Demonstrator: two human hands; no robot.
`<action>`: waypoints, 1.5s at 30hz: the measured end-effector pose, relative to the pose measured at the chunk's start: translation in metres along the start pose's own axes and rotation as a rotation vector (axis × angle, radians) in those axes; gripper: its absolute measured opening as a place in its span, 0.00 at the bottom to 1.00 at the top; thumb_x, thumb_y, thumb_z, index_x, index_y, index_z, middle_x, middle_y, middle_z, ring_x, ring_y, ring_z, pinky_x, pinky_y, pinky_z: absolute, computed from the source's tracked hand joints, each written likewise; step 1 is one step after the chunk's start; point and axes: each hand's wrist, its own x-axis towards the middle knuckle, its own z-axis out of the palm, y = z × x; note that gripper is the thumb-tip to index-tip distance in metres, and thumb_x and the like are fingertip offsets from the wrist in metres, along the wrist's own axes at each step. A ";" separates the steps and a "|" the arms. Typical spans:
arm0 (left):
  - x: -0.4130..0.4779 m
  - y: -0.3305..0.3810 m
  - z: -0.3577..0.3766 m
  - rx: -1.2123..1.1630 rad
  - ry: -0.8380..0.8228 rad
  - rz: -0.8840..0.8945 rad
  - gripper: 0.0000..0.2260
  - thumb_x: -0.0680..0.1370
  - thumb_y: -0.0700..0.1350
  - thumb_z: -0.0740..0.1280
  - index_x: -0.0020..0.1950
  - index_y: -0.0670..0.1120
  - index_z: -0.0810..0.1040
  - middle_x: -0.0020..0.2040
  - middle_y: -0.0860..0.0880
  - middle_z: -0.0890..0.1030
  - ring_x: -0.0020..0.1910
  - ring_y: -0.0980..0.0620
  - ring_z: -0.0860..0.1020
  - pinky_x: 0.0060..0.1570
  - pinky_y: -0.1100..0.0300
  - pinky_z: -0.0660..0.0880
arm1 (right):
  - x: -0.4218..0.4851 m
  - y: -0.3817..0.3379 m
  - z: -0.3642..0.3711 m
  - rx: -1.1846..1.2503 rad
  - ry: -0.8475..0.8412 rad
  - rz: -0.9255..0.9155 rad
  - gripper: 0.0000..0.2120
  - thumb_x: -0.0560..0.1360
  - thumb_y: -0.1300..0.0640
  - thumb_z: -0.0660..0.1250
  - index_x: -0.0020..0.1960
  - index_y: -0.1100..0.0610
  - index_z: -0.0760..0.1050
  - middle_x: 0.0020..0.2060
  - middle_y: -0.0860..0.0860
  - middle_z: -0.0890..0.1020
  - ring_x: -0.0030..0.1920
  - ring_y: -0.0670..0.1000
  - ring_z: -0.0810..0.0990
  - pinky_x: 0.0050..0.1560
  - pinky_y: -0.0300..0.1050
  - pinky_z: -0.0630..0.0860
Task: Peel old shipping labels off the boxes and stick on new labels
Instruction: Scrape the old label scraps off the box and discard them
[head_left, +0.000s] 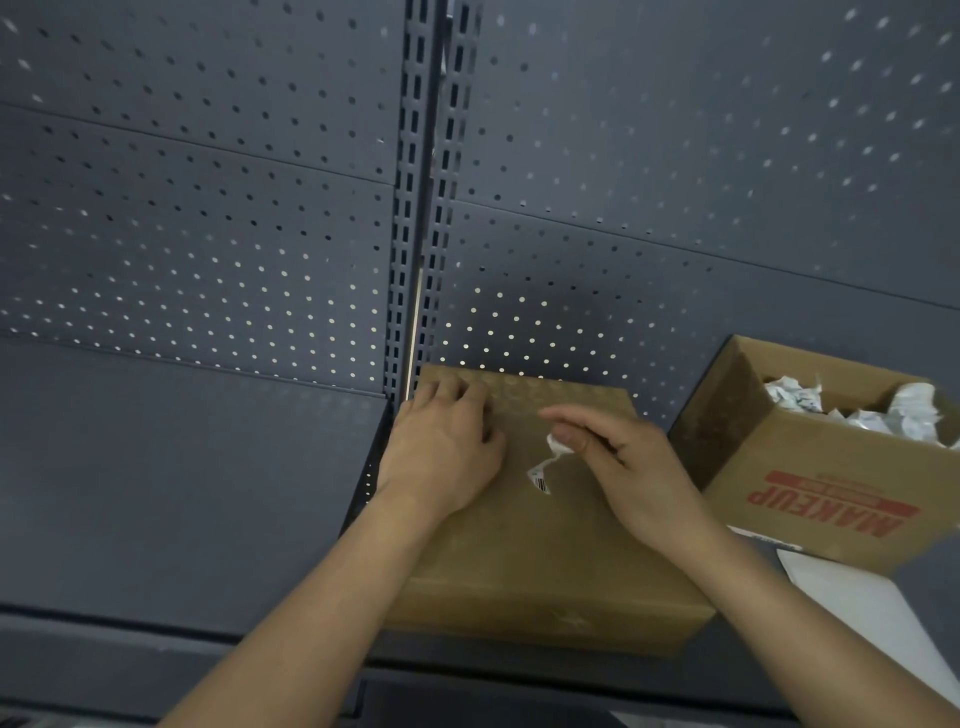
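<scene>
A closed brown cardboard box (524, 545) lies on a dark grey shelf in front of me. My left hand (441, 447) presses down on its top near the far left corner, fingers slightly bent. My right hand (623, 467) pinches a torn white scrap of the old label (553, 457) between thumb and fingers. The scrap is lifted off the box top; its lower end (540, 480), with a bit of barcode, still touches the cardboard.
An open cardboard box (810, 493) with red print stands to the right, holding crumpled white paper (852, 410). A white sheet (872, 613) lies on the shelf at the lower right. A grey perforated back panel (260, 208) rises behind the shelf.
</scene>
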 end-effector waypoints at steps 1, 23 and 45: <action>0.000 0.000 0.000 -0.001 0.002 0.002 0.15 0.78 0.52 0.61 0.62 0.48 0.75 0.61 0.48 0.74 0.62 0.45 0.70 0.62 0.50 0.69 | 0.000 0.000 -0.001 0.006 0.016 0.000 0.12 0.79 0.60 0.65 0.54 0.43 0.79 0.51 0.31 0.81 0.52 0.31 0.78 0.51 0.24 0.69; -0.001 0.002 -0.002 0.007 -0.024 -0.012 0.15 0.78 0.52 0.61 0.62 0.49 0.74 0.62 0.48 0.74 0.63 0.44 0.69 0.64 0.50 0.67 | -0.003 0.008 -0.004 -0.432 -0.240 0.009 0.22 0.83 0.52 0.60 0.76 0.49 0.65 0.47 0.35 0.68 0.48 0.36 0.70 0.52 0.24 0.64; 0.000 -0.001 0.002 -0.005 -0.007 0.002 0.16 0.78 0.52 0.61 0.63 0.49 0.74 0.61 0.48 0.74 0.64 0.45 0.69 0.64 0.49 0.68 | -0.016 0.015 -0.021 -0.490 -0.034 -0.106 0.07 0.80 0.50 0.64 0.50 0.46 0.81 0.46 0.39 0.76 0.46 0.40 0.76 0.48 0.35 0.71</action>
